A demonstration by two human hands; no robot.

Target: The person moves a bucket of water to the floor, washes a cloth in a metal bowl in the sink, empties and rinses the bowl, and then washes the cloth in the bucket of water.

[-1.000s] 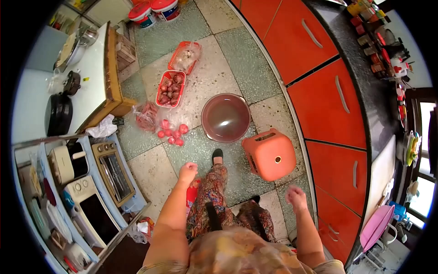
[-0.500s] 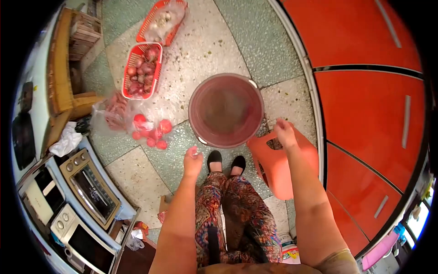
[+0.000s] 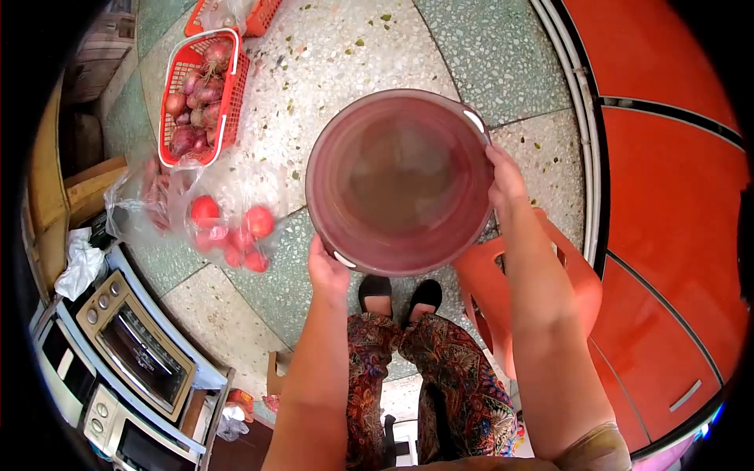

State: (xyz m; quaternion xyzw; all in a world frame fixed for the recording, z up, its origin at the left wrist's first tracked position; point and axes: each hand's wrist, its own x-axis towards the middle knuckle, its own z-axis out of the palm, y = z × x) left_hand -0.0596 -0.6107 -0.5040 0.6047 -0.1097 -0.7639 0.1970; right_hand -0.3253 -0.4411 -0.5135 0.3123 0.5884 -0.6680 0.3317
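Note:
A round maroon plastic tub with white handles is in front of my feet, seen from above. Its inside looks dark and murky at the bottom; I cannot tell whether that is water. My left hand is closed on the near-left rim, beside one white handle. On the far-right side my right hand grips the rim just below the other handle, fingers partly hidden behind it. Whether the tub is resting on the floor or raised a little, I cannot tell.
Left of the tub are a red basket of onions and clear bags with red tomatoes. An orange plastic stool stands at the right, near orange-red cabinets. A toaster oven is at the lower left.
Both hands have moved forward from beside the tub and taken hold of its rim. My view has come closer, so the tub and basket look larger.

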